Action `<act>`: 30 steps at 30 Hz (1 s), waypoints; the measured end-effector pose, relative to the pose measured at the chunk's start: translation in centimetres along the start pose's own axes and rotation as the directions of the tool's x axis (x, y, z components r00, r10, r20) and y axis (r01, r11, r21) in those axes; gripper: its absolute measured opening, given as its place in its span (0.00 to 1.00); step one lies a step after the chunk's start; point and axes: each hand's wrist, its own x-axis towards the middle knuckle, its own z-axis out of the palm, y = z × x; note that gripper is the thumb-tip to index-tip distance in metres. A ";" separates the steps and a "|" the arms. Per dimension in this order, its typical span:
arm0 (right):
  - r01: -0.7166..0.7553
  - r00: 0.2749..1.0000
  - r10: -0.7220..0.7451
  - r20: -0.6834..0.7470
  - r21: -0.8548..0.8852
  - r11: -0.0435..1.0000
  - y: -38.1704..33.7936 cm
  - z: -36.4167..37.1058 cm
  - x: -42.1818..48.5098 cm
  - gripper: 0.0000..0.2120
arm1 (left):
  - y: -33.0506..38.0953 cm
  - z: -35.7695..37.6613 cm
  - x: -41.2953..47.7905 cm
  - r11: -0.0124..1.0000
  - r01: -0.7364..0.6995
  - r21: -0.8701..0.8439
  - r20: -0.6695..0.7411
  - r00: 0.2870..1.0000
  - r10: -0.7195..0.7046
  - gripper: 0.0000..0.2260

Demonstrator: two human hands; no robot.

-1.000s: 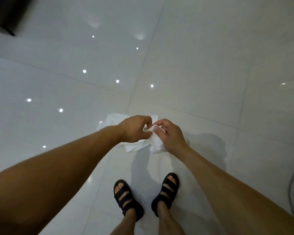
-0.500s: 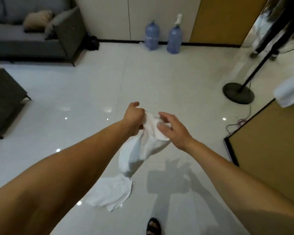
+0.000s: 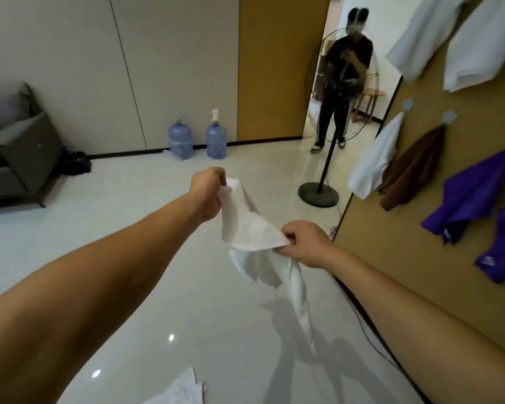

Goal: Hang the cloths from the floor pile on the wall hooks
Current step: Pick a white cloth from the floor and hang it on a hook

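The left hand (image 3: 207,194) grips one end of a white cloth (image 3: 245,223) in its fist, and the right hand (image 3: 305,243), nearer and further right, pinches another corner, so one edge stretches between them while the rest hangs free above the tiled floor (image 3: 114,193). Open floor lies left and far; the board (image 3: 405,258) with hooks (image 3: 449,116) and hung cloths (image 3: 473,196) stands close on the right, a fan stand (image 3: 318,194) beyond it. Half a second ago the right hand lay open against the bunched cloth.

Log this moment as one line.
left hand: grips white cloth | right hand: pinches same cloth | cloth: stretched between hands | floor pile: cloth present | hung cloths: on wall board
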 end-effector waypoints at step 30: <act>-0.453 0.807 0.433 -0.402 0.050 0.890 8.6 -23.3 -25.5 0.18 | -5.3 21.4 -19.8 0.876 -0.091 0.474 0.844 0.332 -0.422 0.13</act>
